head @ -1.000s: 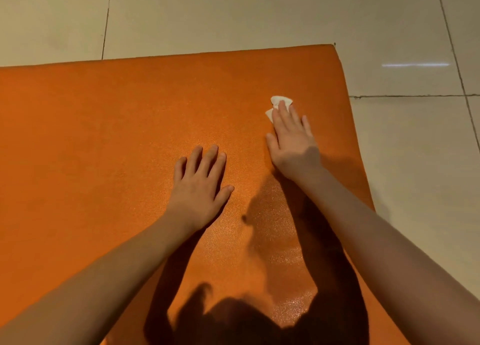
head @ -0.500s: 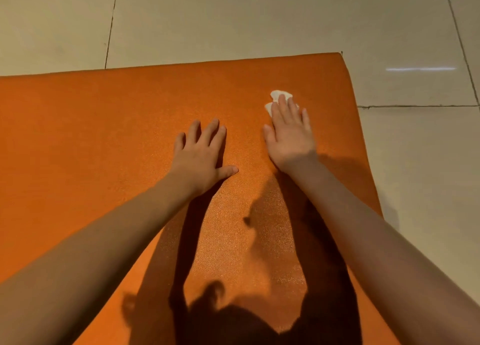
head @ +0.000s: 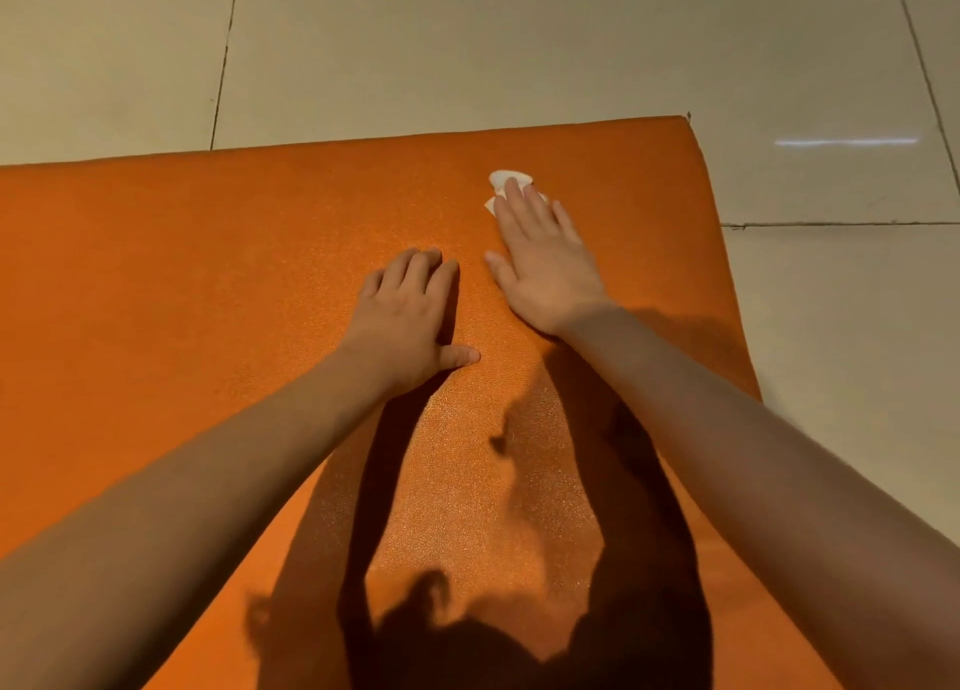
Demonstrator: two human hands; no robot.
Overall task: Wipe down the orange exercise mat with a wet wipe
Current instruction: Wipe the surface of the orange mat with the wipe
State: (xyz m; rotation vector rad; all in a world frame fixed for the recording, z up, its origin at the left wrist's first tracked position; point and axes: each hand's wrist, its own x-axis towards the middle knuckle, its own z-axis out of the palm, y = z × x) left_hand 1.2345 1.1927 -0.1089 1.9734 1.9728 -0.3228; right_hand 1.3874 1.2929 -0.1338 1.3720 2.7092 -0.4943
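The wet wipe [head: 506, 179] lies pinned under the flat, straight fingers of the right hand [head: 545, 260], near the far right corner of the orange exercise mat [head: 208, 273], whose surface extends mostly leftward; the left hand [head: 410, 315], holding nothing, braces just beside.

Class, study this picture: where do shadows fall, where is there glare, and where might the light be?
Head view: the person's shadow lies dark on the mat at the bottom, so light likely comes from behind; a white glare streak marks the floor at right.
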